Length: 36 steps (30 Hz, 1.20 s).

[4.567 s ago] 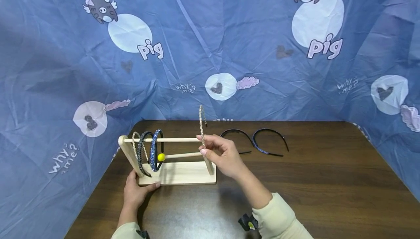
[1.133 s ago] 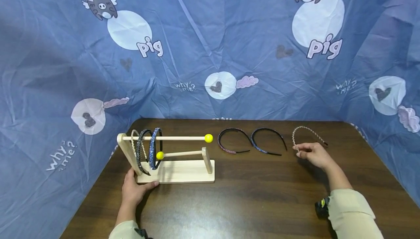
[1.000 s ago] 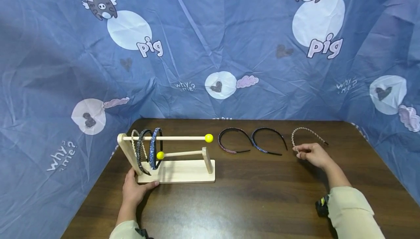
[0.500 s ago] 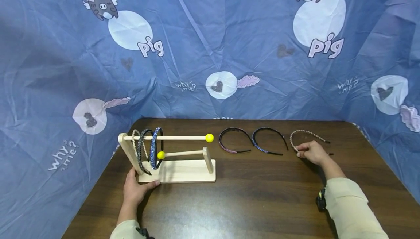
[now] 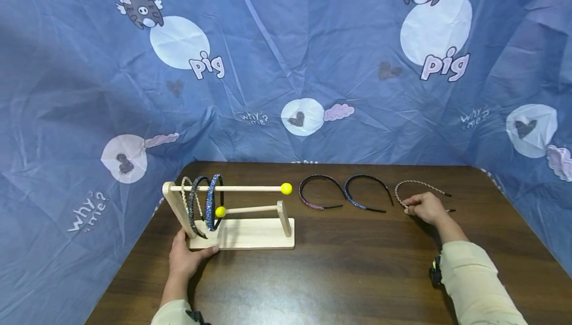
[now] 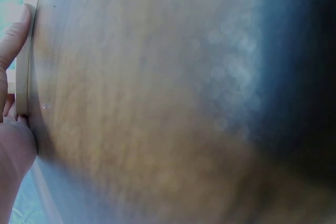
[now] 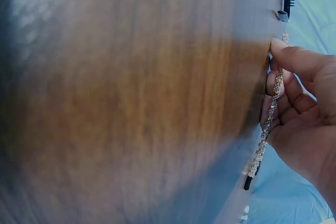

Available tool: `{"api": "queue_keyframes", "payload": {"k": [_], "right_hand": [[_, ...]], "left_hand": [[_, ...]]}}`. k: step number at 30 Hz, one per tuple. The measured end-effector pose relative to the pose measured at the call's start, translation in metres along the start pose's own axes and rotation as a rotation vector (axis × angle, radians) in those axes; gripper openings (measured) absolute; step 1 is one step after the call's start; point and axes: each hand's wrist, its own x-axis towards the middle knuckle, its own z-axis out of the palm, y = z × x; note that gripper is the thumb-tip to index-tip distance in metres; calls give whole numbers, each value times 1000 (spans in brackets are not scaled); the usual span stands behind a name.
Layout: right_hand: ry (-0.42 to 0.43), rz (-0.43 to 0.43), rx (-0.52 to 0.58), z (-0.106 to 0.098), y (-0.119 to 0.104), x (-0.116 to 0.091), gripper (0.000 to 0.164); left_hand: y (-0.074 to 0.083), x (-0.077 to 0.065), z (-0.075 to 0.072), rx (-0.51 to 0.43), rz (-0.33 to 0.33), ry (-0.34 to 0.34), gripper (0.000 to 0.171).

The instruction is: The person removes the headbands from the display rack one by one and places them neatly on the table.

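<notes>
At the left of the table, my left hand [image 5: 182, 260] grips the corner of a wooden headband stand [image 5: 250, 238], its thumb along the base's front edge. Three headbands hang on the stand: a cream one [image 5: 183, 192], a dark glittery one [image 5: 191, 210] and a blue glittery one [image 5: 209, 208]. Over on the right, my right hand [image 5: 426, 208] pinches one arm of a beaded, light-coloured headband [image 5: 413, 181] that lies on the table. The right wrist view shows the beads [image 7: 270, 114] running past the thumb and fingers.
Two more headbands lie on the brown table [image 5: 357, 265] between stand and right hand: a pink-and-black one [image 5: 300, 192] and a blue-and-black one [image 5: 353, 202]. The stand's rods end in yellow balls [image 5: 286, 188]. A blue printed cloth [image 5: 250, 67] hangs behind.
My right hand has taken the beaded headband off the upper rod's end, carried it right and laid it flat beside the other two. My left hand has stayed on the stand.
</notes>
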Motion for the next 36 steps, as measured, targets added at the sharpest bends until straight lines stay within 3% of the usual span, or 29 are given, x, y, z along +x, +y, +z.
{"api": "queue_keyframes", "payload": {"k": [13,23,36], "right_hand": [[6,34,86,1,-7,-4,28],[43,10,210,0,-37,-25,40],[7,-58,409,8,-95,-42,49]], "left_hand": [[0,2,-1,-8,18,13,98],[-3,1,1,-21,13,9,96],[-1,0,1,-15,19,8,97]]}}
